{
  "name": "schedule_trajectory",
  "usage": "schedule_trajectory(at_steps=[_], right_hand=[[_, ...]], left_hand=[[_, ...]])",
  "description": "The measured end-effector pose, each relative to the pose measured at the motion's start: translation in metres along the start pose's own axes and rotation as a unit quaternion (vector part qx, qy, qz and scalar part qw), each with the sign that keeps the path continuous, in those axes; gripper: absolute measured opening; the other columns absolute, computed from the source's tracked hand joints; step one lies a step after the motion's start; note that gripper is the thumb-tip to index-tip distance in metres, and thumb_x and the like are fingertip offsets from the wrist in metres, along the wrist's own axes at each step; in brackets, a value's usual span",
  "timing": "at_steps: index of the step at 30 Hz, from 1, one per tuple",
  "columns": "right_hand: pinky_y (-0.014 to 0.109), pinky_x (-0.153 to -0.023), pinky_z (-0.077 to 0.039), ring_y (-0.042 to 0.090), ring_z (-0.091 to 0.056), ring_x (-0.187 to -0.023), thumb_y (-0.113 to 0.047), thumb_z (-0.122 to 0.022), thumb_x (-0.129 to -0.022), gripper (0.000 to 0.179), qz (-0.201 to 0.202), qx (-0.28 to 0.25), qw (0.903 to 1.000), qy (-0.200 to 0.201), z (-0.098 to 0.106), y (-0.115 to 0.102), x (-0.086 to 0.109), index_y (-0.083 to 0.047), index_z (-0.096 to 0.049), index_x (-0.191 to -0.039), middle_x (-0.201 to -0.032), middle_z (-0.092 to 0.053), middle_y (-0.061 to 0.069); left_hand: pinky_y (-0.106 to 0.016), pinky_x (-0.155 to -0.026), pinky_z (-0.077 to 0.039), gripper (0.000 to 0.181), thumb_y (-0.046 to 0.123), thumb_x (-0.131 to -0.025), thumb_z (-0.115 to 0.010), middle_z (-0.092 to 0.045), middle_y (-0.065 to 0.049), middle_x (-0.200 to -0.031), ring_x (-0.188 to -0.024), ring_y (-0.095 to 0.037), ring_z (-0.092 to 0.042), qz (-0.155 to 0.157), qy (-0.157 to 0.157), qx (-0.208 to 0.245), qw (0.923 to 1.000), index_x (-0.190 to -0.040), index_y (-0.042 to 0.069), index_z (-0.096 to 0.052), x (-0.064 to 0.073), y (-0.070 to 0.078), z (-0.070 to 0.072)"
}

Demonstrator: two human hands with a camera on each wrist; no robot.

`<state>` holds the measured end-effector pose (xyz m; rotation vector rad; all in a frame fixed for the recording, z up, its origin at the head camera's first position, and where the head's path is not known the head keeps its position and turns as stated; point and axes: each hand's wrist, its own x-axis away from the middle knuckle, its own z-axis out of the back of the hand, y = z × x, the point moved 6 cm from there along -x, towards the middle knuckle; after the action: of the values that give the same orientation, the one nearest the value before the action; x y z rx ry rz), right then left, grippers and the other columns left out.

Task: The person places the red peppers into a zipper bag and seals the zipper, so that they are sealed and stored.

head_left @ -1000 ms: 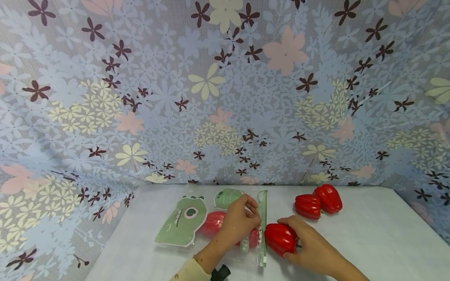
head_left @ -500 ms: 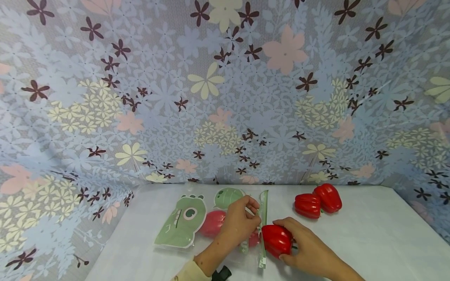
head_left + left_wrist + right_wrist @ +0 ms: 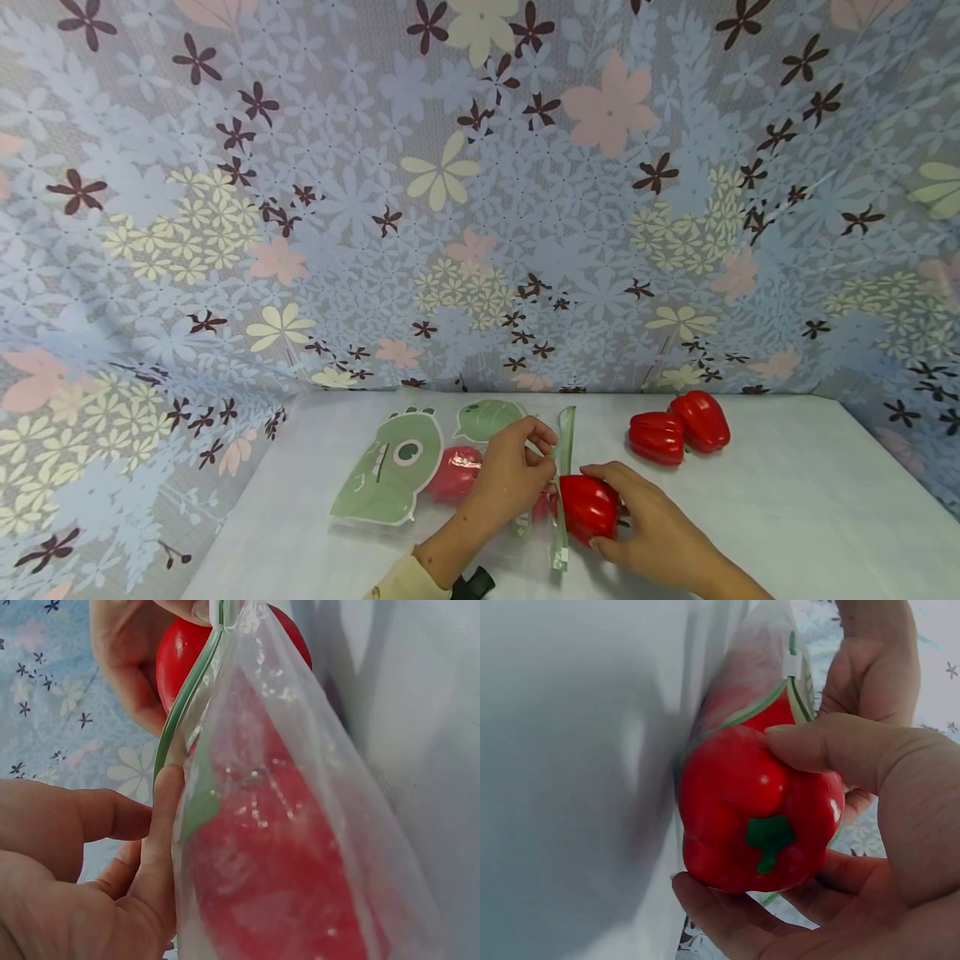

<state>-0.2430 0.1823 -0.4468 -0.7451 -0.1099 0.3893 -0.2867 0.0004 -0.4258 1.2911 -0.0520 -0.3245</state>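
A clear zip bag [image 3: 386,487] with a green dinosaur print lies flat, its mouth to the right, red bell peppers [image 3: 453,477] showing through the film. My left hand [image 3: 516,462] pinches the upper film beside the green zip strip [image 3: 566,442], lifting the mouth. My right hand [image 3: 651,521] grips a red bell pepper [image 3: 587,507] by its sides, thumb [image 3: 810,742] on one side and fingers below. The pepper's green stem [image 3: 769,838] faces back toward the right palm. Its far end is at the bag's mouth, between the two green strips in the right wrist view.
Two more red bell peppers [image 3: 657,439] lie together at the back right of the white table [image 3: 787,500]. A flowered cloth [image 3: 480,250] rises behind the table and along its sides. A black object [image 3: 472,583] shows by the left wrist.
My right hand has moved the pepper slightly left, up against the bag's mouth. My left hand has kept its pinch almost in place.
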Motion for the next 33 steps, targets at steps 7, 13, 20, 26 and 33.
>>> schedule_trajectory(at_steps=[7,13,20,26,33], right_hand=[[0.039,-0.091,-0.063,0.026,-0.063,-0.119,-0.027,-0.097,-0.075,0.082,0.004,-0.014,0.9994,0.033,-0.005,0.003,-0.001,-0.01,-0.057,-0.144,-0.13,-0.06,0.002],[0.042,-0.095,-0.062,0.024,-0.059,-0.117,-0.018,-0.096,-0.073,0.088,-0.001,-0.025,0.9994,0.023,-0.011,0.003,0.0,-0.015,-0.054,-0.15,-0.127,-0.047,0.006],[0.041,-0.098,-0.061,0.026,-0.06,-0.123,-0.016,-0.093,-0.076,0.087,0.02,-0.045,0.9987,0.009,-0.016,0.004,-0.004,-0.007,-0.05,-0.151,-0.127,-0.053,0.001],[0.042,-0.096,-0.061,0.032,-0.061,-0.128,-0.02,-0.095,-0.077,0.081,0.003,-0.068,0.9974,0.023,-0.018,0.007,-0.01,-0.009,-0.053,-0.145,-0.136,-0.06,0.003],[0.04,-0.096,-0.061,0.033,-0.063,-0.127,-0.017,-0.094,-0.079,0.079,0.003,-0.08,0.9961,0.037,-0.02,0.009,-0.014,-0.009,-0.055,-0.147,-0.141,-0.063,0.006]], left_hand=[[-0.03,-0.056,-0.062,0.024,-0.008,-0.092,-0.065,-0.063,0.0,-0.095,-0.064,-0.014,-0.069,-0.004,-0.008,0.009,0.9999,-0.104,0.012,-0.067,-0.001,0.0,-0.001],[-0.031,-0.058,-0.063,0.023,-0.008,-0.092,-0.066,-0.063,-0.002,-0.096,-0.065,-0.014,-0.069,-0.003,-0.013,0.023,0.9997,-0.105,0.011,-0.067,0.0,0.001,-0.002],[-0.03,-0.058,-0.063,0.02,-0.007,-0.093,-0.066,-0.064,-0.008,-0.099,-0.067,-0.013,-0.069,0.002,-0.02,0.026,0.9995,-0.108,0.007,-0.067,-0.001,0.0,-0.003],[-0.031,-0.059,-0.064,0.019,-0.006,-0.094,-0.066,-0.064,-0.01,-0.101,-0.068,-0.014,-0.07,0.004,-0.026,0.033,0.9991,-0.111,0.003,-0.066,-0.001,0.0,-0.004],[-0.031,-0.06,-0.064,0.019,-0.006,-0.095,-0.066,-0.064,-0.01,-0.102,-0.071,-0.012,-0.069,0.011,-0.025,0.038,0.9989,-0.113,0.002,-0.065,0.0,0.0,-0.004]])
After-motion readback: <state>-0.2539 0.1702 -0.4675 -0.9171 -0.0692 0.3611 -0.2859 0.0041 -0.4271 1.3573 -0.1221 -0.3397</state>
